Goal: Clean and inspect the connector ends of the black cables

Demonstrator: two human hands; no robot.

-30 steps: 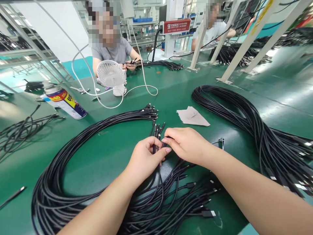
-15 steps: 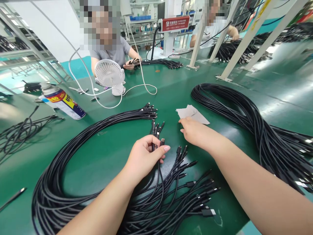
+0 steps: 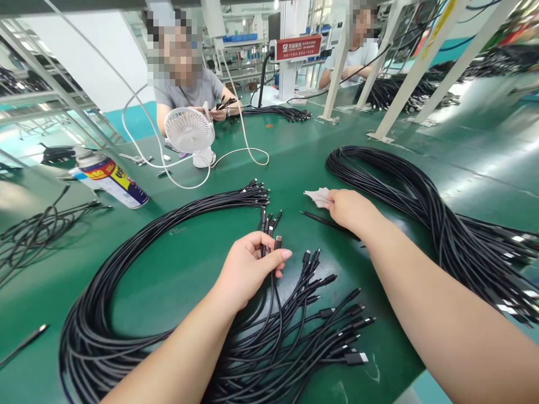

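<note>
My left hand (image 3: 252, 266) is closed around several black USB cables (image 3: 278, 242), pinching one connector upright between thumb and forefinger. Their other connectors fan out below and to the right of the fingers. Farther right, my right hand (image 3: 350, 210) grips a crumpled white wipe (image 3: 318, 196) by its right end. Beneath that hand lies a thin black pointed tool (image 3: 322, 219), partly hidden by the hand. A large bundle of black cables (image 3: 105, 269) curves over the table's left half, its far ends lying beyond my left hand.
Another looped cable bundle (image 3: 421, 191) lies on the right. At the left are a spray can (image 3: 112, 179), loose cables (image 3: 37, 227) and a single cable end (image 3: 29, 339). A white fan (image 3: 189, 132) stands before a co-worker (image 3: 189, 90), whose hands hold cables.
My right hand has taken hold of the white wipe and gathered it up, uncovering the thin black tool. My left hand keeps its grip on the cables.
</note>
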